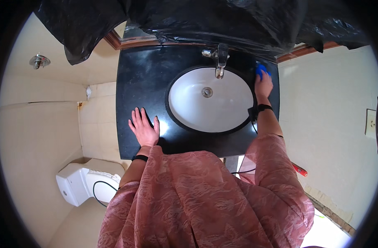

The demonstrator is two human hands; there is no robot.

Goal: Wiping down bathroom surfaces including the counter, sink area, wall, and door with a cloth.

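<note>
My right hand (263,86) is closed on a bright blue cloth (261,70), pressed to the black countertop (141,84) at its far right corner, beside the sink. Whether it is a cloth or a sponge is hard to make out, as my fingers cover part of it. On the left front of the counter, my left hand (145,129) lies flat with fingers spread and nothing in it. Between the two hands is a white oval sink (193,111) with a metal drain (207,92). A chrome faucet (220,62) stands at its back edge.
Black plastic sheeting (222,25) hangs over the mirror behind the counter. A white toilet (75,186) is at lower left. A wall outlet (371,123) is on the right wall, and a red handle (299,169) shows beside my right sleeve. A dark cord runs near my right wrist.
</note>
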